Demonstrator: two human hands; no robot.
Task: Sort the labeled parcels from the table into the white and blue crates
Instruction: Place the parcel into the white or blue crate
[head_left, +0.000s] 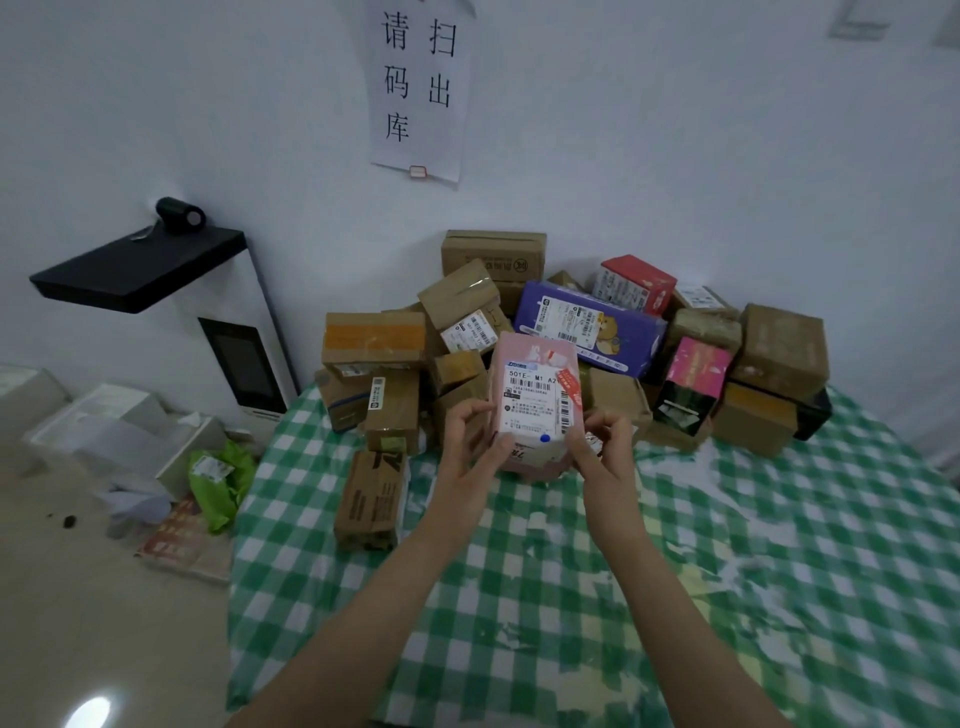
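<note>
Fingers (475, 413) of the left hand (465, 452) and fingers (605, 423) of the right hand (602, 457) are clamped on the lower sides of one pink parcel (530, 364). It is held upright, just above the desk (779, 545) and in front of the pile (395, 400). Its label (530, 402) faces the camera and carries a blue dot (544, 438) at its lower edge.

Progress: judged early. The pile is large and stands against the wall, so most of the sorting appears undone. No blue crate is in view. Pale boxes (104, 415) stand on the floor to the left; whether any is the white crate cannot be told.

Pose: both forearms reach forward over the desk, roughly parallel, wrists raised, the hands facing each other across the pink parcel. This reads as a label check before sorting.
</note>
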